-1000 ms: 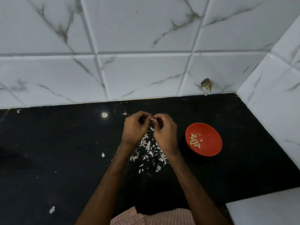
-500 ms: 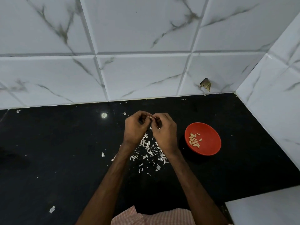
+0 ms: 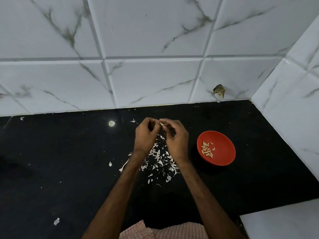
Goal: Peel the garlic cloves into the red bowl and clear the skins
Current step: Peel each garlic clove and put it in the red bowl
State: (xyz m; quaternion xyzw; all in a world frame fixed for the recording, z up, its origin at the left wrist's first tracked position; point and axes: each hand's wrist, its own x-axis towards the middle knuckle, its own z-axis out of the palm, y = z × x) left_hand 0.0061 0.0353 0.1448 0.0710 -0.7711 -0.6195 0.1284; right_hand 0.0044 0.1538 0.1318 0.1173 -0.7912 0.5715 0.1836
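Observation:
Over the black counter [image 3: 51, 169] my left hand [image 3: 145, 135] and my right hand [image 3: 176, 137] meet fingertip to fingertip. Between them they pinch a small pale garlic clove [image 3: 162, 124]. A pile of white garlic skins [image 3: 160, 159] lies on the counter right under my wrists. To the right of my right hand stands the red bowl [image 3: 222, 156], holding several peeled cloves [image 3: 207, 150] in its left half.
Loose skin scraps lie at the left [image 3: 110, 164] and the near left [image 3: 56, 221]. White marble-look tiled walls close the back and right. A chipped hole [image 3: 219, 90] marks the back wall. A white surface [image 3: 283, 223] sits at the near right corner.
My hands stay in the same spot; the fingers have shifted slightly and the pale clove now shows between the fingertips.

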